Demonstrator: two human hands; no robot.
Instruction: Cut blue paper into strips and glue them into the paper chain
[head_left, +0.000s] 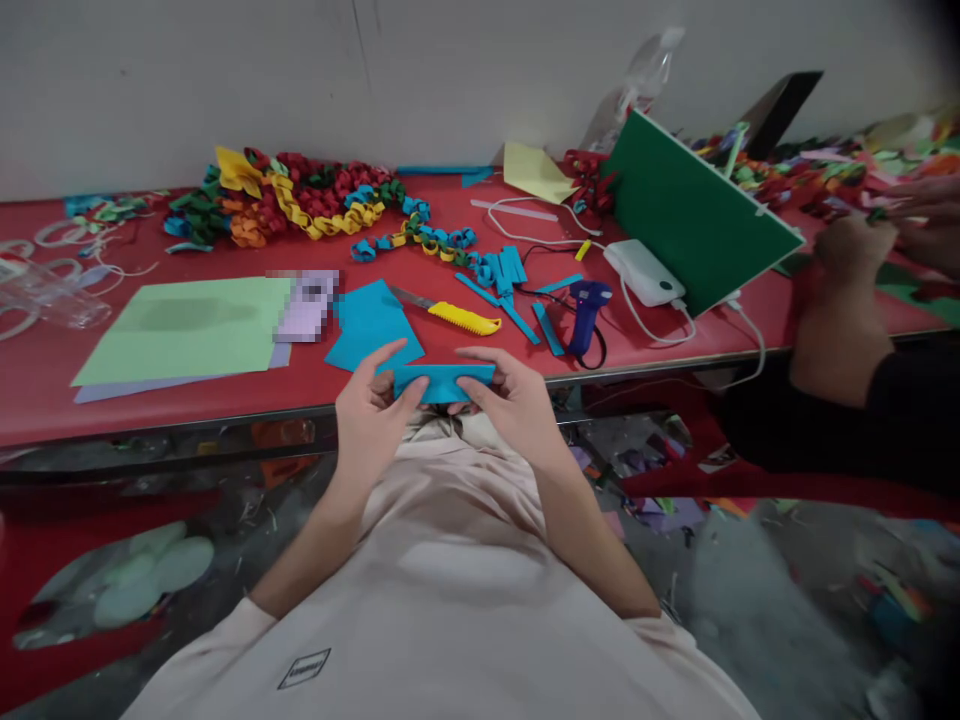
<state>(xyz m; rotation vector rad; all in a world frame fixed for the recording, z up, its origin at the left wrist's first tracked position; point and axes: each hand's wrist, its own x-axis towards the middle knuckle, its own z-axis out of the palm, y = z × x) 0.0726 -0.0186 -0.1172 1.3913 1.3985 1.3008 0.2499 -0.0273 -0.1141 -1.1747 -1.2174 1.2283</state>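
Between my two hands, just off the table's front edge, is a folded strip of blue paper (pixel 444 384). My left hand (pixel 375 400) pinches its left end, thumb on the near face. My right hand (pixel 517 400) grips the right end the same way; the fingers behind the paper are partly hidden. Beyond the hands lies a larger blue paper sheet (pixel 375 322). A yellow utility knife (pixel 463 319) rests with its blade over that sheet's edge. Several cut blue strips (pixel 517 320) are scattered to the right, beside a dark blue glue gun (pixel 587 315).
Green paper (pixel 187 325) and a pixelated phone (pixel 307 305) lie left on the red table (pixel 45 400). Colourful paper chains (pixel 315 195) are heaped behind. A white power bank (pixel 643 272), its cables and a green board (pixel 697 215) stand right, near another person's hands (pixel 855 250).
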